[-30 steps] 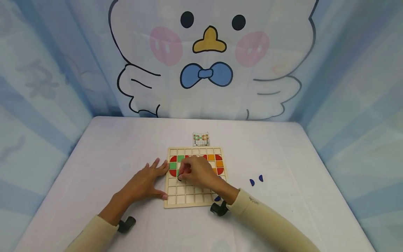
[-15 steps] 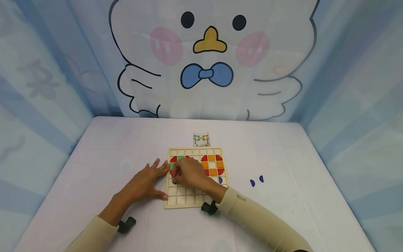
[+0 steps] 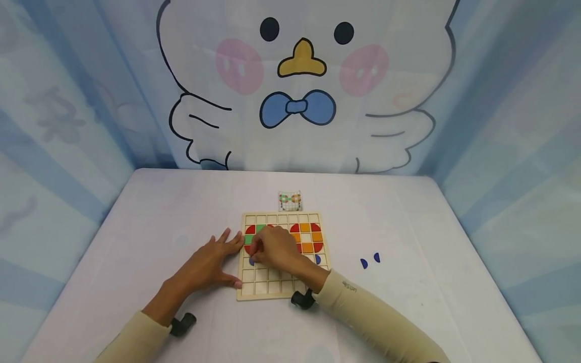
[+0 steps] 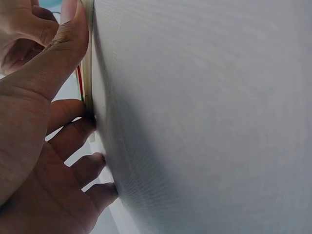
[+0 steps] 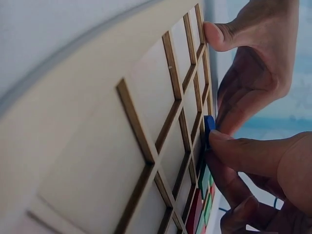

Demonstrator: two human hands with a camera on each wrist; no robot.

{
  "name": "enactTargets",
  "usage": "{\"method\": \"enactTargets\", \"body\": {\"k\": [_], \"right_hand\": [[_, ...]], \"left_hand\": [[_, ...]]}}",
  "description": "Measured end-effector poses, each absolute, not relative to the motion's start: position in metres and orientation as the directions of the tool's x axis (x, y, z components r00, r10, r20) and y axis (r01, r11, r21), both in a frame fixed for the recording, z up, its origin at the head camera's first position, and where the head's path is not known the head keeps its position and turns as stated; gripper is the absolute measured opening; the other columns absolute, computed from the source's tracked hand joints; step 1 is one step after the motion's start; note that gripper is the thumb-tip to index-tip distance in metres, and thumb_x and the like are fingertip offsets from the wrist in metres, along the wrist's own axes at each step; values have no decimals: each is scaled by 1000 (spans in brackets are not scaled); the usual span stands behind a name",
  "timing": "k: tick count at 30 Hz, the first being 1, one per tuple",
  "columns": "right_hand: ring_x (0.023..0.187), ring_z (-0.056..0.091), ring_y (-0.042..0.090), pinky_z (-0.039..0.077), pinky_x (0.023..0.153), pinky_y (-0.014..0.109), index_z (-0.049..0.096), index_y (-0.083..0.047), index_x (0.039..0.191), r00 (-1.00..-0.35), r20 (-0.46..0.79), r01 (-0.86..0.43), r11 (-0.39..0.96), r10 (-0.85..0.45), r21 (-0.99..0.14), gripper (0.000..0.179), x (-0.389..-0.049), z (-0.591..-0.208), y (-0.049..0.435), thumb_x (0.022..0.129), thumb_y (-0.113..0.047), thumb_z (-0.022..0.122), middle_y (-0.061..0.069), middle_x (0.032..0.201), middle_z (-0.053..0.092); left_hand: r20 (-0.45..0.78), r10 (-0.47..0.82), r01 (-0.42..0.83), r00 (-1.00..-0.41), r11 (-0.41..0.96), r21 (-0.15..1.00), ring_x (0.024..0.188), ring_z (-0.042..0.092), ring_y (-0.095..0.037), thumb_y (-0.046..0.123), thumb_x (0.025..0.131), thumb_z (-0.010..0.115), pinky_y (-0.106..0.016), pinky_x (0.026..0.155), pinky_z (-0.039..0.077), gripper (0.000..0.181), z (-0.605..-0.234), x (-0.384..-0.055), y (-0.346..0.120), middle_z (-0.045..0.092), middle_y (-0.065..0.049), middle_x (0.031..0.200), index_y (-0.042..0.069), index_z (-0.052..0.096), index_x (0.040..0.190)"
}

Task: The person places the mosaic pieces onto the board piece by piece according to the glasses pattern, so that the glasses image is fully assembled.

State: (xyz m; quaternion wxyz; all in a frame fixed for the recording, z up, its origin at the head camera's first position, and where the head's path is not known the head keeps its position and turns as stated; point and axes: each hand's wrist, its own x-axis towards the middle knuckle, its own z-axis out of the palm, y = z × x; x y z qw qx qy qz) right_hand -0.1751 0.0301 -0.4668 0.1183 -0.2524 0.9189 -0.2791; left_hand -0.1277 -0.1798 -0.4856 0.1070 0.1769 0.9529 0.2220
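In the head view a wooden grid board (image 3: 273,288) lies on the table. My right hand (image 3: 277,248) is over its left part, pinching a small blue half-circle piece (image 3: 251,261) between thumb and finger. This blue piece (image 5: 209,129) stands partly out of a left-column cell in the right wrist view, just below the red and green pieces. My left hand (image 3: 204,264) lies spread at the board's left edge, thumb and forefinger touching the frame. A second blue half-circle (image 3: 317,259) sits in a right-hand cell, under the red and orange pieces (image 3: 307,247).
Two more blue half-circles (image 3: 364,263) lie on the white table to the right of the board. Beyond its far edge is a small pattern card (image 3: 290,200). My right forearm covers the board's lower right corner. A printed curtain (image 3: 297,141) hangs behind the table.
My right hand has moved left across the board with the blue half-circle, which now shows at a left-column cell. The left hand has kept its place.
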Motion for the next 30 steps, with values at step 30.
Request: {"method": "enactTargets", "body": {"k": [30], "right_hand": [[72, 60, 2, 48, 62, 22, 82, -22, 84, -836, -61, -418, 705, -546, -573, 9, -168, -468, 34, 86, -19, 90, -15, 76, 72]], "left_hand": [[-148, 366, 262, -919, 846, 464, 161, 26, -48, 49, 67, 98, -73, 121, 33, 118, -484, -127, -179, 39, -16, 170, 9, 42, 162]]}}
